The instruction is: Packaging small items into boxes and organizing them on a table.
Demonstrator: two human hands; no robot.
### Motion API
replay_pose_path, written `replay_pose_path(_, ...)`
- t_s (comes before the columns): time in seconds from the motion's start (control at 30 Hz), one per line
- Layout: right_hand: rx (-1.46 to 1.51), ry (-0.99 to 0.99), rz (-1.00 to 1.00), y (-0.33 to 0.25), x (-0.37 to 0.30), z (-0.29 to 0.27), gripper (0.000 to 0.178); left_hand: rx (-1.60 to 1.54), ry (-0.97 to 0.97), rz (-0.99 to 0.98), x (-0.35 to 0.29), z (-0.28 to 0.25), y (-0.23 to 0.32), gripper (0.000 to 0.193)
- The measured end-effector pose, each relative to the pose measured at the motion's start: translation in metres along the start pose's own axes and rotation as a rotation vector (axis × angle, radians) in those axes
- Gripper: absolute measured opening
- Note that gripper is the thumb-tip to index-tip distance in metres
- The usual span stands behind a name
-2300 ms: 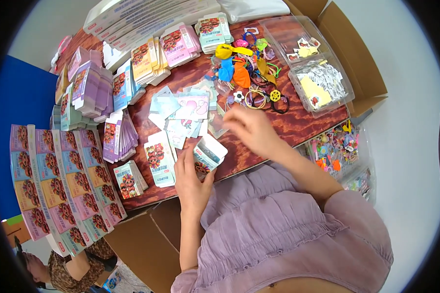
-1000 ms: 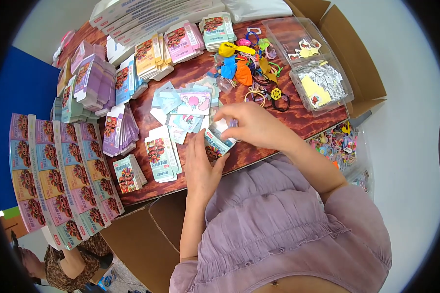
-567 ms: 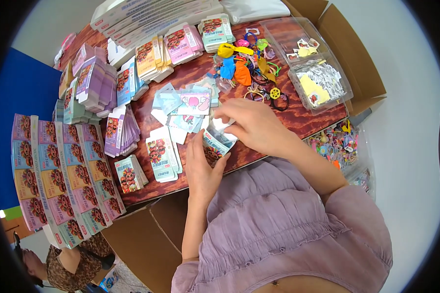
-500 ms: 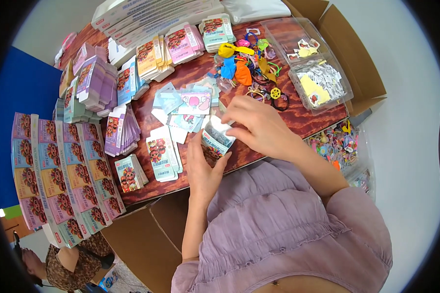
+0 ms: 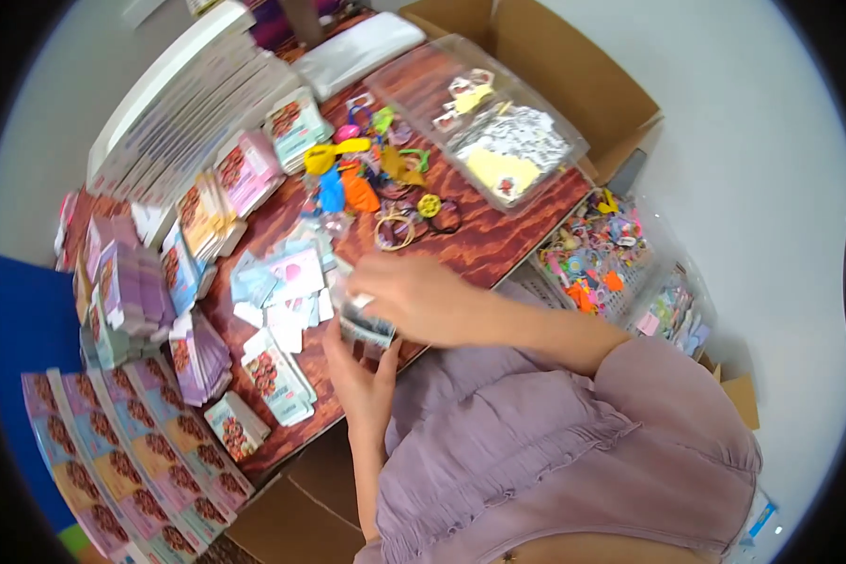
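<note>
My left hand (image 5: 359, 378) is closed around a small open carton (image 5: 370, 331), keeping it tilted near the table's front edge. Something greyish shows in the carton's mouth, too blurred to name. At the upper end of the carton, by its white flap, is my right hand (image 5: 421, 299), fingers bent together; whatever they pinch is hidden and smeared by motion. Just beyond the hands lies a loose pile of pale blue, white and pink cards (image 5: 296, 273). Flat green cartons (image 5: 277, 381) lie left of my left hand.
Hair ties and colourful trinkets (image 5: 376, 183) are heaped on the wood-patterned table. A clear plastic box (image 5: 573, 150) holds stickers. Carton stacks (image 5: 127, 291) and white long boxes (image 5: 193, 113) line the left and back. Below right stands a trinket bin (image 5: 592, 254); a cardboard box (image 5: 573, 66) stands behind.
The view has turned and shifted, so the table appears rotated and farther left. My left hand keeps its hold on the carton; my right hand has moved in closer over its opening.
</note>
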State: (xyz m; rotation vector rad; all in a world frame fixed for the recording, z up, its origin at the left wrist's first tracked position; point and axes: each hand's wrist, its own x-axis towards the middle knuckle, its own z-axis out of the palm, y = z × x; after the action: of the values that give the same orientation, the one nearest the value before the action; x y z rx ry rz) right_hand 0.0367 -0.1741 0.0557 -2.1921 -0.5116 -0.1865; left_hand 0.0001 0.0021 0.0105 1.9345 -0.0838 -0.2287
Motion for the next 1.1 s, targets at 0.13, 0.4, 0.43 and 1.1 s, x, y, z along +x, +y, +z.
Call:
replay_pose_path(0.13, 0.242, 0.024, 0.372, 0.012, -0.007, -0.024, 0.016, 0.275, 0.128, 0.230, 0.011, 0.004, 0.006, 0.075)
replay_pose_path(0.4, 0.066, 0.054, 0.376, 0.014, -0.017, -0.006, 0.019, 0.492, 0.145, 0.322, 0.010, 0.006, 0.008, 0.077)
replay_pose_path(0.43, -0.018, 0.137, 0.310, 0.013, -0.019, -0.007, 0.019, 0.521, 0.141, 0.340, 0.010, 0.007, 0.008, 0.077)
replay_pose_path(1.1, -0.539, 0.366, 0.612, 0.130, -0.071, -0.137, 0.012, 0.225, 0.172, 0.016, 0.012, -0.001, 0.013, 0.079)
